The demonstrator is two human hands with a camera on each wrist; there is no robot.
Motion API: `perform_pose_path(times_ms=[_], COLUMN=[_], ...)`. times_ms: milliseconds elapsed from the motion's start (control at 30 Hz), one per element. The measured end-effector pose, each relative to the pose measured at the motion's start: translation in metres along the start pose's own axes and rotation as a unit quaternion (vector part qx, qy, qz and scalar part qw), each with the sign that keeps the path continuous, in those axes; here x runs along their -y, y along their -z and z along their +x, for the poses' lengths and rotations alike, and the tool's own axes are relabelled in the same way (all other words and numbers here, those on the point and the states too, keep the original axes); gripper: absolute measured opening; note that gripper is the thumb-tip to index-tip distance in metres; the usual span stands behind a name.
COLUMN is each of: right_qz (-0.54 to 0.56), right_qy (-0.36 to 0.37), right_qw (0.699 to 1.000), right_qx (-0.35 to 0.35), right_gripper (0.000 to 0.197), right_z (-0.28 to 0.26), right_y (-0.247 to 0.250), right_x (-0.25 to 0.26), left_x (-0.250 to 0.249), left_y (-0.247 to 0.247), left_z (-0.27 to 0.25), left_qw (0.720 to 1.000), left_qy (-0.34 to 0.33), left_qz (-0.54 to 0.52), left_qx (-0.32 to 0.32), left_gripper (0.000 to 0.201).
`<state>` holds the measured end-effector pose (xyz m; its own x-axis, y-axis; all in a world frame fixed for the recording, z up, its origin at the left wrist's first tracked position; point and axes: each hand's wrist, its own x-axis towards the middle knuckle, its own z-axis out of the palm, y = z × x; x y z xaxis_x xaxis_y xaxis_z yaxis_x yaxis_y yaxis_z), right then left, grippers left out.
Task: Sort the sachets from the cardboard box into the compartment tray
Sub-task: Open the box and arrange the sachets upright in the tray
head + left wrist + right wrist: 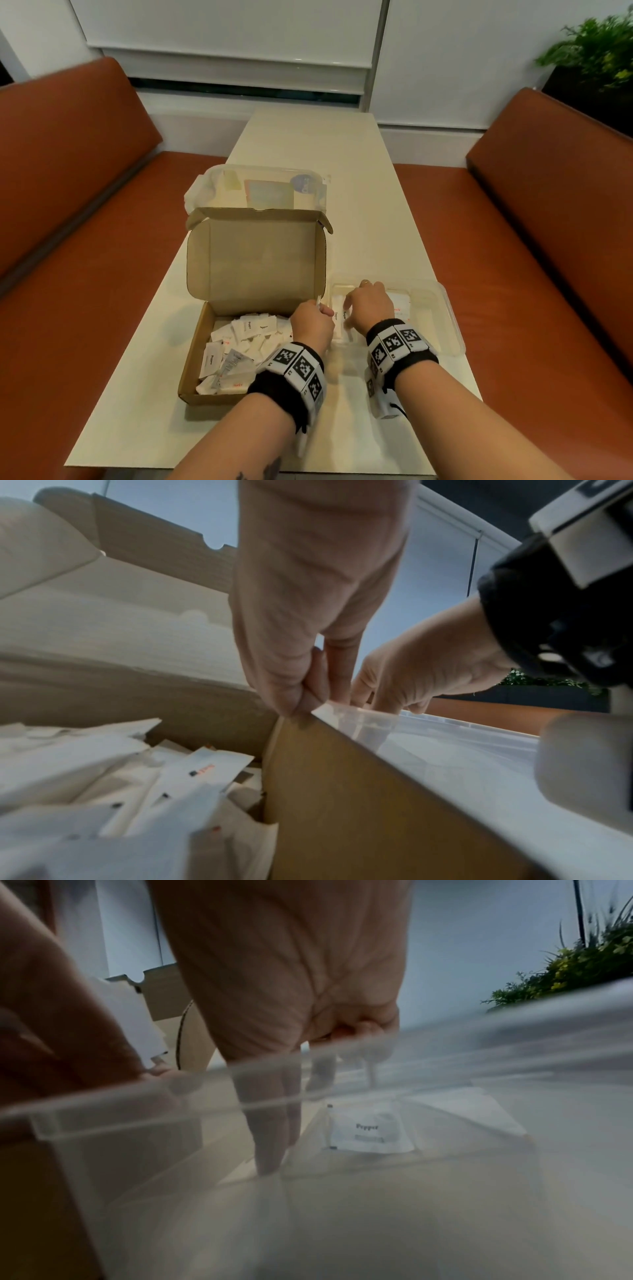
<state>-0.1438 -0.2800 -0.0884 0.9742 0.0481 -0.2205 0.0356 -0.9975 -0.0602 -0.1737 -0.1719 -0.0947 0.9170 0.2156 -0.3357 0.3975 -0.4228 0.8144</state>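
Orange-brown upholstered benches [85, 192] flank the long cream table [359, 192] that carries everything. Near its front edge sits the open brown cardboard box [253, 274], lid flap standing up, with a heap of small white paper sachets [239, 346] loose on its floor. Just beside the cardboard box, on its right, stands the clear plastic compartment tray [442, 308]; a few sachets already lie in its cells, one printed "Pepper" [369, 1130] and others printed "Sugar" in the cell nearest the box. The left hand [313, 323] is over the box's right wall, its fingers [310, 680] pinching a single white sachet [319, 302] by the edge. The right hand [371, 305] reaches down into the tray, fingers [274, 1123] extended to the floor of a cell near the box and gripping nothing that shows. Behind the cardboard box lies a clear lidded plastic container [260, 188]. A green leafy plant [596, 51] stands far right of it
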Motion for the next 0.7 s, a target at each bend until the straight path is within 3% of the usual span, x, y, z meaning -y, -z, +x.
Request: perform_pose_path(times_ms=[200, 267, 333, 400, 500, 600, 700], right_qz=[0.089, 0.179, 0.268, 0.359, 0.462, 0.519, 0.574], right_qy=[0.006, 0.002, -0.004, -0.014, -0.006, 0.013, 0.02], right_qw=[0.996, 0.983, 0.96, 0.926, 0.876, 0.85, 0.818], right_qx=[-0.015, -0.051, -0.086, -0.119, -0.139, -0.087, -0.038], right_gripper=[0.033, 0.023, 0.012, 0.005, 0.013, 0.011, 0.007], right_z=[-0.003, -0.006, -0.009, -0.014, -0.025, -0.035, -0.042], right_y=[0.002, 0.005, 0.012, 0.021, 0.036, 0.046, 0.046], right_x=[-0.005, -0.009, -0.014, -0.02, -0.029, -0.035, -0.039], left_x=[-0.005, -0.013, -0.023, -0.034, -0.043, -0.043, -0.042], left_y=[0.002, 0.001, -0.003, -0.008, -0.007, -0.006, -0.01], left_z=[-0.003, -0.01, -0.016, -0.02, -0.02, -0.019, -0.021], left_qw=[1.0, 0.999, 0.996, 0.98, 0.944, 0.922, 0.9], left_qy=[-0.004, -0.011, -0.005, -0.003, -0.003, -0.007, -0.011], left_qz=[-0.001, -0.01, -0.071, -0.182, -0.312, -0.349, -0.398], left_qx=[0.016, 0.031, 0.059, 0.076, 0.112, 0.168, 0.178], left_gripper=[0.012, 0.025, 0.04, 0.041, 0.036, 0.034, 0.038])
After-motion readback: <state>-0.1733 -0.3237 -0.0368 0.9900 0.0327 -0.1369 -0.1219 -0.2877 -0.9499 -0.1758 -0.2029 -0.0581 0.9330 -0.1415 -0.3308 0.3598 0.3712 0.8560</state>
